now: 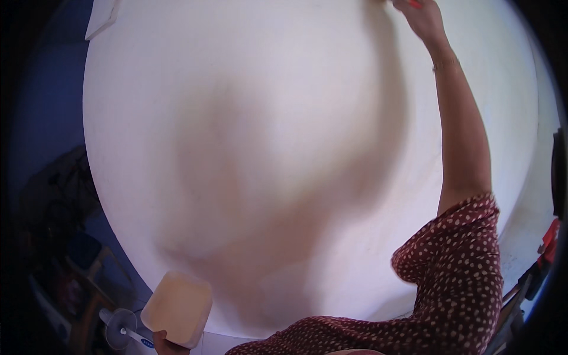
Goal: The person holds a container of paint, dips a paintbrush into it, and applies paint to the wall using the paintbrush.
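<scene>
My right arm reaches up along a broad white wall (296,148). At the top edge, my right hand (421,22) is closed around what looks like a paintbrush (416,3) with a red handle. Most of that brush is cut off by the frame, and its tip is close to the wall. Low on the left, my left hand (170,345) grips the lower edge of a cream, rounded rectangular plastic tub (177,307). The tub is tilted, and I cannot tell what it holds. Only part of the left hand shows.
A pedestal fan (121,329) with a round guard is beside the tub. Dark, cluttered furniture (89,260) fills the left side beyond the wall's edge. At the far right are a red item (550,239) and dark objects. My shadow falls across the wall.
</scene>
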A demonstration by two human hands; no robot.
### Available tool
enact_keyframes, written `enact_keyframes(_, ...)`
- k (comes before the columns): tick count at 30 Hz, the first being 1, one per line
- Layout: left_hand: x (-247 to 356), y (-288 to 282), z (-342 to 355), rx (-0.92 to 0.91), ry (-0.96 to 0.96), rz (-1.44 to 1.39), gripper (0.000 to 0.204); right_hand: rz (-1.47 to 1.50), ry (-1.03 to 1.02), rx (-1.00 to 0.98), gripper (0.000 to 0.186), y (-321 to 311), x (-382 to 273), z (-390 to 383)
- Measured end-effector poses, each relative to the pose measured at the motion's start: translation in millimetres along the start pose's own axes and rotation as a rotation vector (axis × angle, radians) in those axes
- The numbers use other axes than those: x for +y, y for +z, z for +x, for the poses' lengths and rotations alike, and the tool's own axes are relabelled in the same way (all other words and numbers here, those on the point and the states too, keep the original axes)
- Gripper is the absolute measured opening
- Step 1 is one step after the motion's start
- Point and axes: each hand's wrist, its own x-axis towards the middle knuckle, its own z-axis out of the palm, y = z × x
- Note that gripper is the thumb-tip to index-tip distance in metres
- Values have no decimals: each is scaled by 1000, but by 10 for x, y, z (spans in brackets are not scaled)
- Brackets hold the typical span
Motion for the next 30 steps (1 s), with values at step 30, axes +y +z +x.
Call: enact_keyframes(30,-110,339,-168,52,8,46,65,-32,-156,97,6,107,-2,944)
